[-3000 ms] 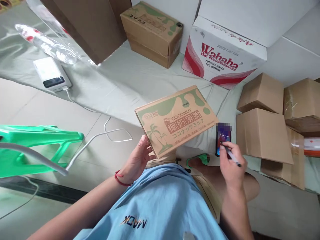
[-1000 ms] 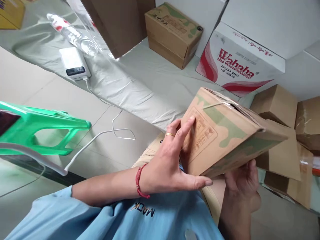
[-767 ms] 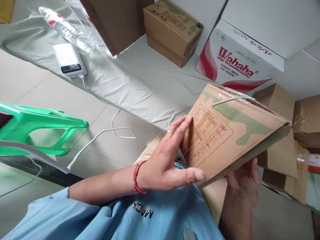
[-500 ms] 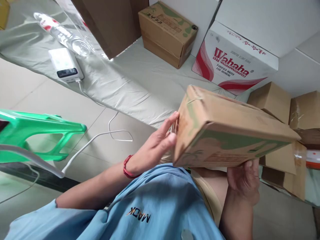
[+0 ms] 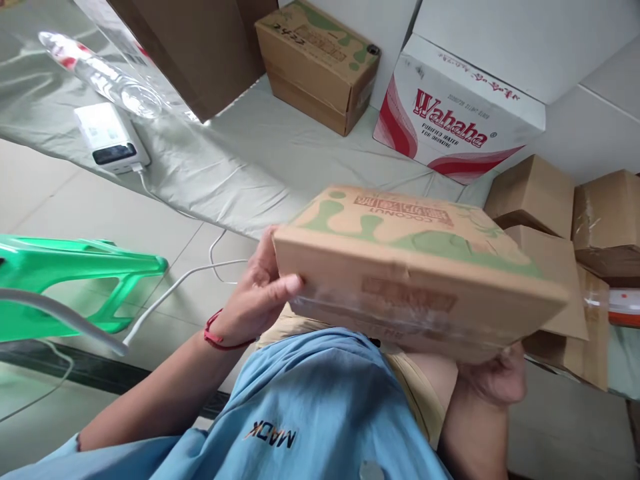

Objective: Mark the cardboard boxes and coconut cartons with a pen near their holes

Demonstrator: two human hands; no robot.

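A brown cardboard box (image 5: 420,267) with green splashes and the word COCONUT is held up in front of my body, tilted, with a taped side facing me. My left hand (image 5: 265,280), with a red cord at the wrist, grips its left end, the thumb on the near side. Under the lower right corner is my right hand (image 5: 495,377), supporting the box; its fingers are partly hidden beneath. Beyond it, a similar coconut box (image 5: 320,67) with handwriting rests on the cloth-covered surface (image 5: 240,173).
A white Wahaha water carton (image 5: 457,113) stands at the back right. Open cardboard boxes (image 5: 530,193) are at the right. To the left lie a plastic bottle (image 5: 105,77) and a white power bank (image 5: 113,137) with a cable. A green stool (image 5: 80,267) stands on the floor.
The coconut box has been turned, so its printed top and taped side now show. My left hand has shifted left with its end of the box, and my right hand slightly lower.
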